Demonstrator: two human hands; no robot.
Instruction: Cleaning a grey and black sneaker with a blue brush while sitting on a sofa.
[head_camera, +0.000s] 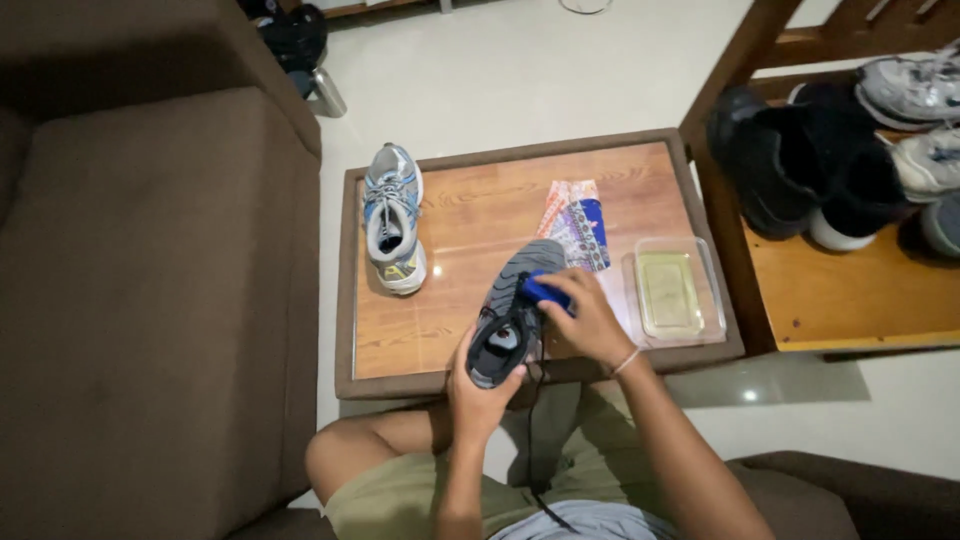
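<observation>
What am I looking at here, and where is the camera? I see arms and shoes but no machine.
There is no machine: a person wears a camera on the head, so the one picture looks down at their own arms and knees. The left hand grips the heel of a grey shoe, while the right hand presses a blue thing against its side. Below lies a small wooden table. On it stand a second grey shoe with blue laces, a patterned cloth or packet and a clear plastic box. A brown sofa is on the left, a shoe rack on the right.

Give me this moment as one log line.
left hand: holds grey shoe | right hand: presses blue cloth on it
</observation>
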